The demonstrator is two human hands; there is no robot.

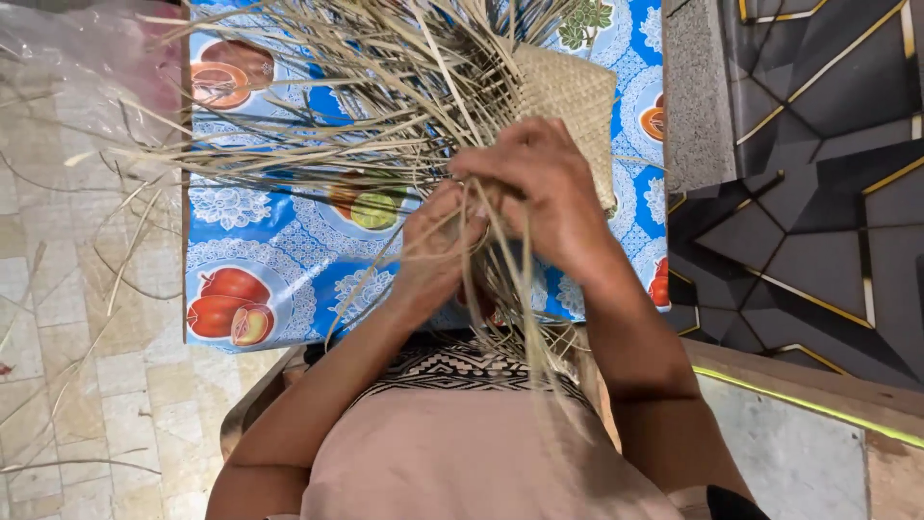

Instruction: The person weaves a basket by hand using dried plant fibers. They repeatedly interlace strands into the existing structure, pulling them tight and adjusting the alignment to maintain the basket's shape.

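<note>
A desk (241,217) under a blue fruit-print cloth carries a half-woven straw mat (568,96) at its far right corner. Loose strands (318,116) fan leftward from it. The right hand (549,197), nearer the weave, pinches strands; the left hand (433,250) grips others just below.

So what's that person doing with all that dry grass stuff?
A person is weaving pale dry straw strips into a flat woven mat piece. The left hand and the right hand both pinch strips at the edge of the woven part, close together. Loose ends fan out over a blue tablecloth with fruit pictures. More strips lie on the tiled floor.
</note>
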